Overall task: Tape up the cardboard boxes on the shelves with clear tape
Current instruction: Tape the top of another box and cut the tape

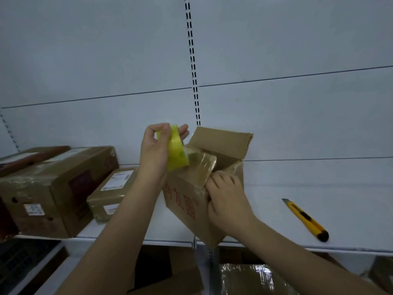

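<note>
A small brown cardboard box (187, 201) with red printed characters on its front face sits at the front edge of a smooth white metal shelf (297, 188), one corner jutting past the lip. Its back flap stands upright and creased, while a nearer flap, glossy under old wrinkled tape, is folded down over the opening.

The left hand (155, 150) grips a roll of clear tape (176, 150) — yellowish-green where the layers stack up — with fingers curled round the ring, holding it just above the box's top left edge. A strip of film runs from the roll down onto the folded flap. The right hand (225, 199) grips the box's right front corner, fingers curled over the top edge and pressing at the flap's end.

To the left on the same shelf stands a large corrugated carton (53, 192), scuffed and banded with shiny tape, bearing a small white label. Just beside it lies a flatter taped parcel (110, 192) with white shipping labels. Well to the right lies a yellow-and-black utility knife (306, 220), slim, its blade tip exposed — apart from everything else.

Behind, the pale back panel (106, 60) is flat, split by a slotted upright (193, 71). Below the shelf, more cardboard shows, one piece under crinkled reflective film (251, 277).
</note>
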